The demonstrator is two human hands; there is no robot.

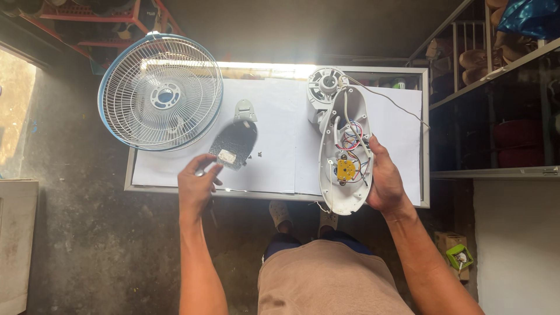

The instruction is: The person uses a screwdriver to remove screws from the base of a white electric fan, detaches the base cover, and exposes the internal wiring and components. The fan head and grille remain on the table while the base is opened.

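My right hand (384, 184) was clamped on the open white plastic fan base (345, 153), wiring and yellow switch block exposed, over the tabletop (274, 169) edge. My left hand (197, 184), fingers curled together, apparently pinched something small beside the dark oval cover plate (234, 144); refitting it probably came next.

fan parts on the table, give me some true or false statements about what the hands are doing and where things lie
1. The right hand grips the open white fan housing. True.
2. The fan guard lies at the right end of the table. False: it is at the left end, overhanging the edge.
3. The housing shows coloured wires and a yellow part. True.
4. The left hand holds the fan guard. False: it is near the dark cover plate, apart from the guard.
5. The dark cover plate lies on white paper. True.
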